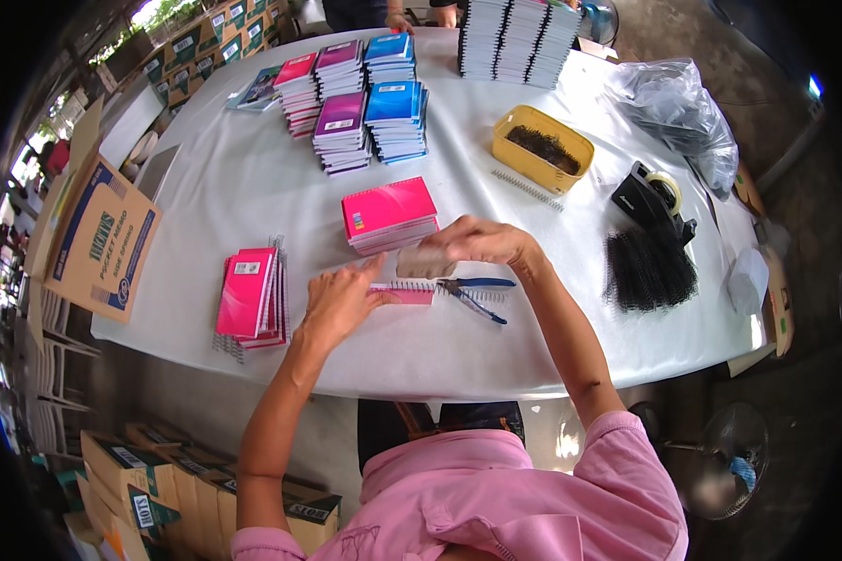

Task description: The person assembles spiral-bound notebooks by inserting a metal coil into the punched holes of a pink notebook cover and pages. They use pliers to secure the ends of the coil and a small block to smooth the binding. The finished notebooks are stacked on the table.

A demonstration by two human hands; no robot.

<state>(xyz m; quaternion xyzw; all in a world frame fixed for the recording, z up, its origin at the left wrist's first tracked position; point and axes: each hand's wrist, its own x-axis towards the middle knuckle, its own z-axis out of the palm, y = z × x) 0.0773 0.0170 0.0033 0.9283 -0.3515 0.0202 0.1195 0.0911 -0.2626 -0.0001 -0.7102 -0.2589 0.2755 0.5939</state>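
Observation:
My left hand [340, 294] holds a small pink notebook [408, 295], its dark wire spiral along the upper edge. My right hand [485, 241] is closed on a blurred greyish-beige block [425, 263], just above that spiral; its exact kind I cannot make out. Blue-handled pliers [478, 292] lie at the notebook's right end, with a loose wire coil partly under them. Just beyond my hands sits a stack of pink notebooks [389, 208]. Left of my left hand, more pink notebooks [245, 292] are piled with wire coils sticking out.
Stacks of purple and blue notebooks [398, 103] stand farther back. To the right are a yellow tub [513, 161] of small dark pieces, a black tape dispenser [638, 198], black coils [650, 268] and a plastic bag [678, 112]. A cardboard box [103, 241] stands at left; another person's hand [399, 22] shows behind.

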